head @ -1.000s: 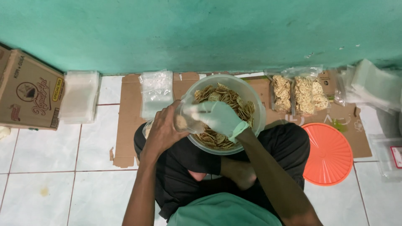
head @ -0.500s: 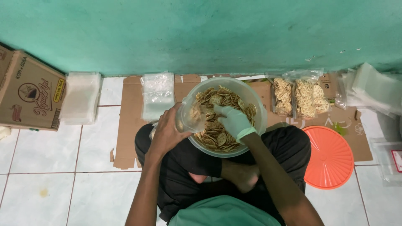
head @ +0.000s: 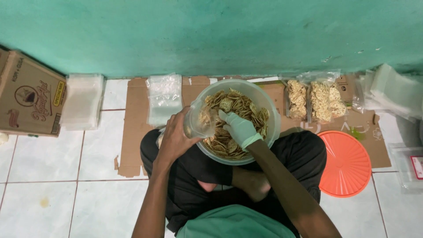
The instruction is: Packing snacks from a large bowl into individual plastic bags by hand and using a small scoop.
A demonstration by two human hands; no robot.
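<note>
I sat cross-legged, both forearms reaching fwd to 12 o'clock. My left hand (head: pixel 176 134), bare, was clamped round a small clear plastic bag (head: pixel 200 123), held tilted over the bowl's rim at 9 o'clock. My right hand (head: pixel 238 128), in a pale green glove, lay inside the clear bowl (head: pixel 273 132), fingers curled on the crackers (head: pixel 240 105), just at 3 o'clock of the bag mouth. Crackers: small, round, tan, speckled. Orange lid (head: pixel 346 163) at 3 o'clock; filled bags (head: pixel 315 100) at 1; empty bag stack (head: pixel 164 99) at 11; cardboard box (head: pixel 28 94) far at 9.
</note>
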